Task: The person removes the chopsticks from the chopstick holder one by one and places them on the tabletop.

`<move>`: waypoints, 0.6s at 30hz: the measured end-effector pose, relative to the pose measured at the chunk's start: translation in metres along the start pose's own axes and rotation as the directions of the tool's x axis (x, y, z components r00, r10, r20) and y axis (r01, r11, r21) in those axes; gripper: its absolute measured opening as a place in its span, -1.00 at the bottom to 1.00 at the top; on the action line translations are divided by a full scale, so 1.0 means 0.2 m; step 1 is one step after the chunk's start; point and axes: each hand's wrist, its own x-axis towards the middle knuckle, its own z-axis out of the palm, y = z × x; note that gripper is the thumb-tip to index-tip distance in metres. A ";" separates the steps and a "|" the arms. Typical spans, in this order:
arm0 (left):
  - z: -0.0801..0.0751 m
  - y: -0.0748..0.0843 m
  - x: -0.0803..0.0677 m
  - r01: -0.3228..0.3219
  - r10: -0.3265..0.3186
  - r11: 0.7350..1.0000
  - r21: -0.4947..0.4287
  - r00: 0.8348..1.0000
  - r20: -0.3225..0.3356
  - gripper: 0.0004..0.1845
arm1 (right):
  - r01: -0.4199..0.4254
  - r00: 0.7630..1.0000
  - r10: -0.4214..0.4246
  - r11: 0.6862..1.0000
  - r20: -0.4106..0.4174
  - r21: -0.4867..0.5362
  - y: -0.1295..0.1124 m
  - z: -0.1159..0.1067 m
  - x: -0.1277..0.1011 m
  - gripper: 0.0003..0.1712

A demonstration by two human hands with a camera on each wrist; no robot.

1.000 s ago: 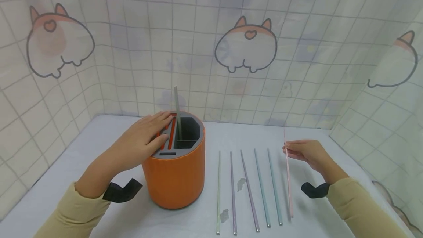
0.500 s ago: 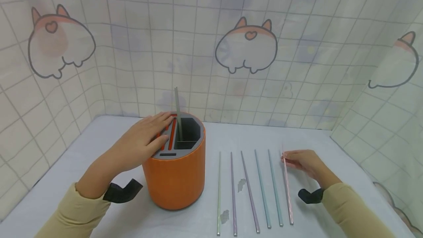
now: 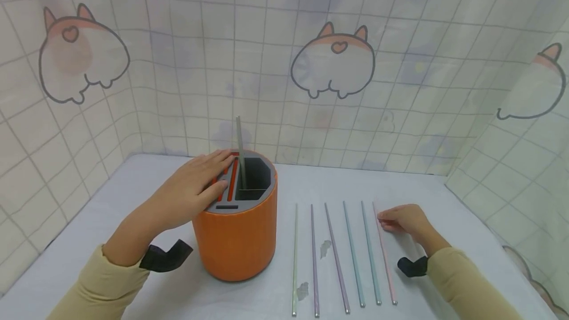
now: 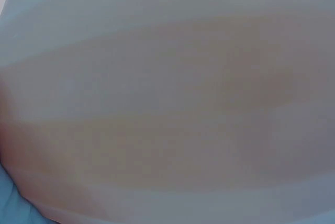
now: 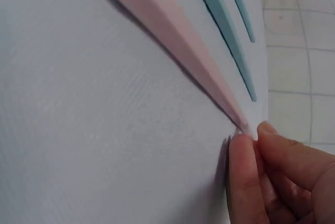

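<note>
**Pink stick flat on the table, far end pinched**

From the head camera I see my left hand (image 3: 188, 192) lying on top of the orange holder (image 3: 235, 233), fingers straight and relaxed across its grey slotted lid, beside a grey stick (image 3: 240, 152) standing upright in one slot. My right hand (image 3: 405, 221) is down on the white table (image 3: 133, 196), fingertips closed on the far end of the pink stick (image 3: 385, 258), which lies rightmost in a row of six sticks, just beside a teal stick (image 3: 370, 256).

My left wrist camera shows only a pale blur.

On the right wrist camera, my fingertips (image 5: 246, 161) pinch the pink stick's tip (image 5: 178, 46) against the table.
</note>
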 end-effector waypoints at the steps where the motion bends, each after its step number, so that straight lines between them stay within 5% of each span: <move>1: 0.00 0.00 0.00 -0.002 0.002 1.000 -0.002 1.000 -0.001 -0.40 | 0.006 1.000 -0.006 1.000 -0.011 -0.013 -0.01 0.00 0.00 -0.55; 5: 0.00 0.00 0.00 -0.006 0.006 1.000 -0.006 1.000 -0.004 -0.40 | 0.067 0.996 -0.068 0.998 -0.050 -0.017 -0.09 0.00 -0.04 -0.55; 9: -0.01 0.00 0.00 0.000 0.000 1.000 -0.005 1.000 -0.003 -0.40 | 0.188 0.982 -0.185 0.979 -0.034 0.084 -0.25 0.04 -0.08 -0.49; 18: -0.01 0.01 0.00 0.005 -0.005 1.000 -0.002 1.000 0.006 -0.39 | 0.377 0.918 -0.392 0.912 0.070 0.162 -0.71 0.21 -0.21 -0.51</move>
